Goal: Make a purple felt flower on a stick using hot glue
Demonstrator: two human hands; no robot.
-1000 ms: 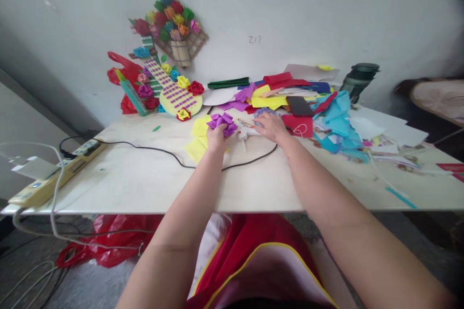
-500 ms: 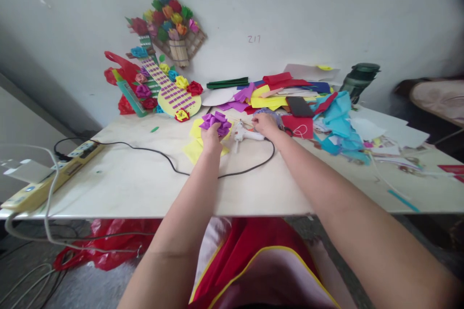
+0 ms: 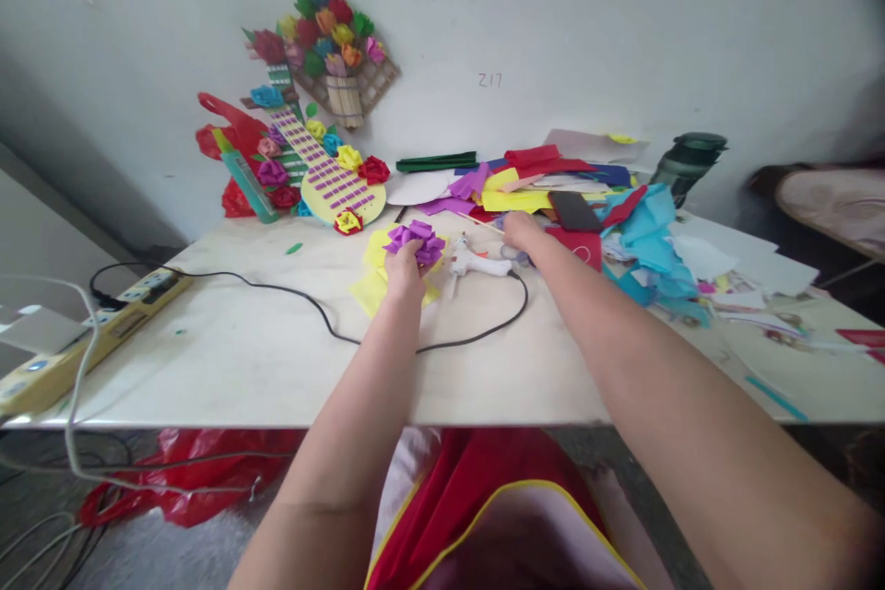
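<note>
A ruffled purple paper flower [image 3: 418, 241] is pinched in my left hand [image 3: 405, 267], above sheets of yellow paper [image 3: 370, 286]. My right hand [image 3: 522, 230] is closed on one end of a thin wooden stick [image 3: 480, 222], which points left toward the paper pile; its fingertips are partly hidden. Between the two hands a white glue gun [image 3: 480, 264] lies on the table, its black cord [image 3: 477, 343] looping toward me. Beneath my right wrist sit a pair of scissors [image 3: 512, 253] and a red paper piece [image 3: 577, 244].
A paper-flower guitar [image 3: 342, 189] and a green glue bottle [image 3: 245, 180] lean at back left. Coloured paper [image 3: 518, 198], a phone [image 3: 573, 211] and a dark bottle [image 3: 688, 166] lie or stand behind. A power strip [image 3: 89, 341] borders the left edge.
My right hand has moved slightly right and away from the glue gun, and the thin stick now shows at its fingers. My left hand still holds the purple flower. The view has shifted slightly.
</note>
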